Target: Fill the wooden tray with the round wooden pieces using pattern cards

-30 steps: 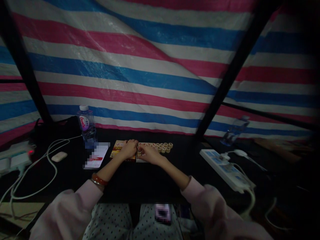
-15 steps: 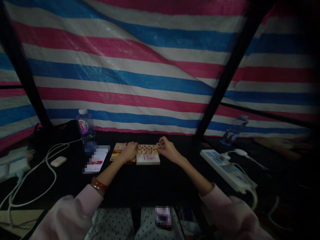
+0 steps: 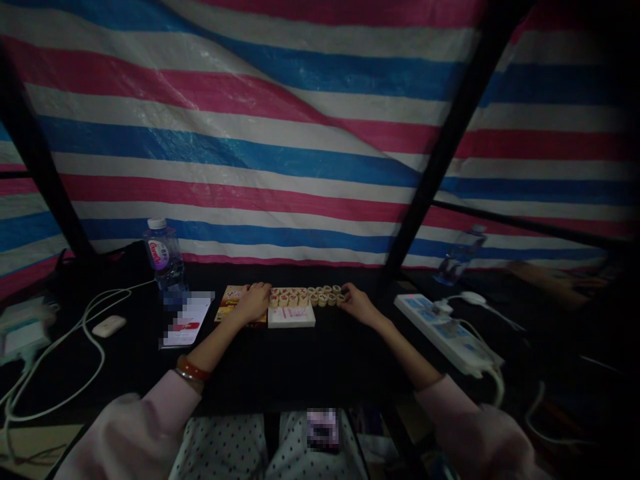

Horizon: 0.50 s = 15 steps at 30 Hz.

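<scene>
While left hand lies curled beside the white box, grip unclear, half-open right hand touches piece row behind it, seemingly aligning; next needs light nudging.

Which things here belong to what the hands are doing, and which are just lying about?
In hand: row of round wooden pieces, with the left hand and right hand at its ends; white box beside it; orange box under the left hand.
Lying about: water bottle, second bottle, power strip, white cables, small white device.
</scene>
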Tool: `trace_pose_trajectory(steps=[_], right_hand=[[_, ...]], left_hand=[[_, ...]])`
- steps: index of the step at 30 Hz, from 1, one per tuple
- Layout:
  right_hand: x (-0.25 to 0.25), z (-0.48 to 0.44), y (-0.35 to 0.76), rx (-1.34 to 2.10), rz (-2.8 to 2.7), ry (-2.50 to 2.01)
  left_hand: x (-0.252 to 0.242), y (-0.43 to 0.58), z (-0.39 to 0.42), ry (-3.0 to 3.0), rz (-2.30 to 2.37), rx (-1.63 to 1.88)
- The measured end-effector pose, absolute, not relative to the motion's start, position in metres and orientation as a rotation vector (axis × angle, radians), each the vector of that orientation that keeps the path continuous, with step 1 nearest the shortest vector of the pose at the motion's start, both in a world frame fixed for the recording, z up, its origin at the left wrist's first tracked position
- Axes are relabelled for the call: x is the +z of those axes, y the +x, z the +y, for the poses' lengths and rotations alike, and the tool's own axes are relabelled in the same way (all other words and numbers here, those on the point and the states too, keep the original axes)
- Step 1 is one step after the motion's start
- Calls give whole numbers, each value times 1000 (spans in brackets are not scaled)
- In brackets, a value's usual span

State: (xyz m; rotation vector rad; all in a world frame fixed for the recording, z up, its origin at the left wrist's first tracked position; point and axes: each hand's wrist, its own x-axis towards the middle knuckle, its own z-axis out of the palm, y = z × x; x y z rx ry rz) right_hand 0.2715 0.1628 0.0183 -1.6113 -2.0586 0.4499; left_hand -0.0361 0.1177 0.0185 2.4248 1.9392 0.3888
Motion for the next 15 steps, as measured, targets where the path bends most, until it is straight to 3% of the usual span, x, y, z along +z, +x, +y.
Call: trace_pose_trajectory(steps=[5,10,12,15], right_hand=[[26,161,266,404,-2156,-1651],[50,137,244,100,-2317,-1752],[63,123,227,-10,-2353,-1677],[77,106,197,92,-2478,-1460]], left_hand=[[19,-37,118,2420,1927,390],[19,-37,119,2415,1921,389],[18,-37,119,2418,1921,388],[18,-37,119,2428,1920,387]])
